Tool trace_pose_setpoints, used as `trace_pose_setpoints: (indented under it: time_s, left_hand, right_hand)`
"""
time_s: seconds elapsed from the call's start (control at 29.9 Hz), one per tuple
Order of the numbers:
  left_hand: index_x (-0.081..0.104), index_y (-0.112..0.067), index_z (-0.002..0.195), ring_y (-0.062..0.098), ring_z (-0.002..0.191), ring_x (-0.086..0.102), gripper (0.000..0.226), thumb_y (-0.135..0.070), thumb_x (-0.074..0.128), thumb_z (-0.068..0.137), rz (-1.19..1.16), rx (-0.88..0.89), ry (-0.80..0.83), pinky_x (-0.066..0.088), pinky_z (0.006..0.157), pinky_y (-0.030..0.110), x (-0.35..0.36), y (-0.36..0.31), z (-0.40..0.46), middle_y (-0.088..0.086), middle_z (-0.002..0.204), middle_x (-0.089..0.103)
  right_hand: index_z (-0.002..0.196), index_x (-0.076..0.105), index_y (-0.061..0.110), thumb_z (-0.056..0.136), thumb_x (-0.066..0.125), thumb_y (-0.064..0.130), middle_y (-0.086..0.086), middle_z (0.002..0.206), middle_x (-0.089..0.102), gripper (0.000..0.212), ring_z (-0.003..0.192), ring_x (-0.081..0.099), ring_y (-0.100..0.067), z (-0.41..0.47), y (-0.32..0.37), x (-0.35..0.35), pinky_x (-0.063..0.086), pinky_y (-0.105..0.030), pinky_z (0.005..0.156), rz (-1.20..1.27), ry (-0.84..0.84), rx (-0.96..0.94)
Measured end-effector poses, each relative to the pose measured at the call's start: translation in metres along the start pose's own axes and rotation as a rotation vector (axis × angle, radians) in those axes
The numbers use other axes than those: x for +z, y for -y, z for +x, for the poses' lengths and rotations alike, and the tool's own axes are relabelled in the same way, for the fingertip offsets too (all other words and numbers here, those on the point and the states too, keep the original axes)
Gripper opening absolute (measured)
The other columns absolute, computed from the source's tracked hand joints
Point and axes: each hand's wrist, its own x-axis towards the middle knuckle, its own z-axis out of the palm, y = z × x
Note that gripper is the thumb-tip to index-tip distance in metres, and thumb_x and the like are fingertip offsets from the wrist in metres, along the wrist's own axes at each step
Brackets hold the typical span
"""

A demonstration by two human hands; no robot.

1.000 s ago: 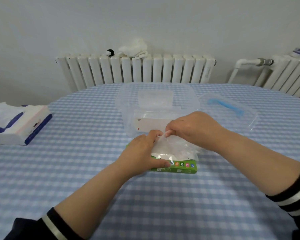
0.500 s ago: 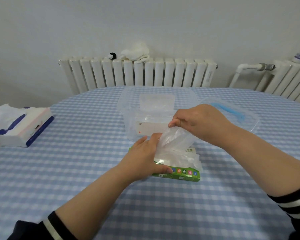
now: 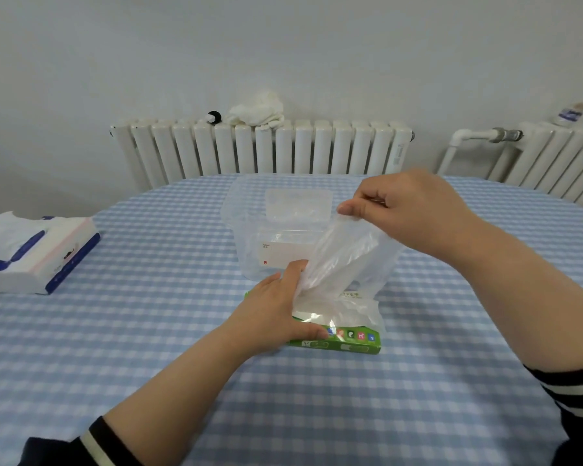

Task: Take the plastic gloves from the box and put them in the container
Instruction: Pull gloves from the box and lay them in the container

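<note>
The right hand (image 3: 414, 213) pinches a thin, limp, clear plastic glove (image 3: 344, 260) by its top edge above the flat green cardboard box (image 3: 347, 343); the left hand (image 3: 276, 314), fingers flat, steadies the box.

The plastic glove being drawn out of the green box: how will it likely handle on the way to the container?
Probably floppy: the plastic glove sags below the right hand that pinches it. Likely very light: the film is thin and see-through. It may drag the green box or a further sheet along, which would explain why the left hand presses the box down.
</note>
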Motion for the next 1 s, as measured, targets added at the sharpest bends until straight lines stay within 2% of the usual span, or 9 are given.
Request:
trace_pose_setpoints:
  time_s: [0.2,0.37,0.53,0.7,0.77,0.83,0.9,0.94,1.0]
  left_hand:
    - [0.018,-0.039,0.138,0.017,0.114,0.051,0.102,-0.061,0.081,0.061,0.026,-0.031,0.017,0.047,0.096,0.04,0.0,0.001,0.0,-0.005,0.124,0.053]
    - [0.021,-0.042,0.131,0.013,0.108,0.052,0.091,-0.059,0.081,0.063,0.033,-0.013,0.014,0.049,0.092,0.039,-0.002,-0.002,-0.002,-0.009,0.121,0.054]
    - [0.026,-0.04,0.127,0.01,0.111,0.054,0.088,-0.06,0.081,0.062,0.016,-0.015,0.029,0.05,0.091,0.035,-0.001,0.001,0.001,-0.015,0.122,0.056]
    - [0.022,-0.046,0.139,-0.002,0.12,0.047,0.102,-0.062,0.082,0.058,-0.117,0.0,0.028,0.04,0.101,0.024,-0.02,-0.002,-0.001,-0.025,0.13,0.048]
    - [0.038,-0.052,0.124,-0.002,0.11,0.056,0.071,-0.067,0.073,0.063,-0.282,0.038,-0.119,0.049,0.093,0.026,-0.038,-0.004,-0.001,-0.027,0.12,0.057]
    - [0.057,-0.047,0.096,0.008,0.084,0.064,0.03,-0.066,0.062,0.073,-0.331,0.082,-0.467,0.053,0.069,0.031,-0.055,-0.007,-0.001,-0.022,0.093,0.066]
    - [0.061,-0.032,0.078,0.015,0.064,0.061,0.026,-0.057,0.053,0.083,-0.369,0.174,-0.788,0.05,0.058,0.034,-0.073,-0.018,-0.003,-0.009,0.075,0.065]
    - [0.061,-0.03,0.076,0.013,0.061,0.06,0.03,-0.055,0.049,0.087,-0.41,0.239,-0.835,0.049,0.055,0.033,-0.085,-0.03,-0.003,-0.006,0.073,0.065]
    - [0.063,-0.028,0.091,0.012,0.075,0.067,0.043,-0.067,0.045,0.087,-0.545,0.357,-0.653,0.054,0.062,0.031,-0.103,-0.059,0.002,-0.007,0.087,0.07]
  right_hand:
    - [0.072,0.067,0.018,0.079,0.046,0.065,-0.002,0.073,0.067,0.053,0.073,0.061,-0.019,0.003,-0.014,-0.014,0.047,-0.035,0.069,0.275,-0.171,0.12]
    - [0.067,0.058,0.018,0.094,0.052,0.048,0.006,0.059,0.063,0.041,0.053,0.06,-0.004,0.005,-0.023,-0.005,0.047,-0.024,0.06,0.359,-0.187,0.17]
    - [0.061,0.043,0.019,0.102,0.043,0.035,0.01,0.052,0.043,0.045,0.056,0.038,-0.011,0.019,-0.037,-0.029,0.027,-0.026,0.06,0.282,-0.57,0.263]
    - [0.059,0.048,0.023,0.103,0.037,0.041,0.014,0.035,0.048,0.049,0.04,0.048,0.0,0.029,-0.05,-0.039,0.035,-0.017,0.052,0.445,-0.622,0.389]
    - [0.06,0.049,0.022,0.103,0.038,0.042,0.007,0.033,0.045,0.048,0.035,0.044,-0.003,0.028,-0.049,-0.036,0.035,-0.021,0.049,0.529,-0.67,0.405]
    - [0.061,0.049,0.02,0.103,0.038,0.041,0.006,0.033,0.043,0.048,0.031,0.039,-0.005,0.03,-0.047,-0.038,0.032,-0.02,0.041,0.648,-0.713,0.433]
    - [0.061,0.049,0.019,0.102,0.039,0.042,0.007,0.033,0.041,0.048,0.032,0.039,-0.01,0.034,-0.044,-0.039,0.03,-0.021,0.039,0.756,-0.75,0.452]
    - [0.061,0.05,0.02,0.101,0.04,0.043,0.007,0.034,0.041,0.048,0.034,0.04,-0.012,0.037,-0.041,-0.04,0.031,-0.023,0.04,0.805,-0.769,0.459]
    - [0.059,0.051,0.022,0.099,0.043,0.045,0.005,0.04,0.042,0.047,0.038,0.042,-0.014,0.044,-0.028,-0.038,0.032,-0.026,0.043,0.89,-0.784,0.43]
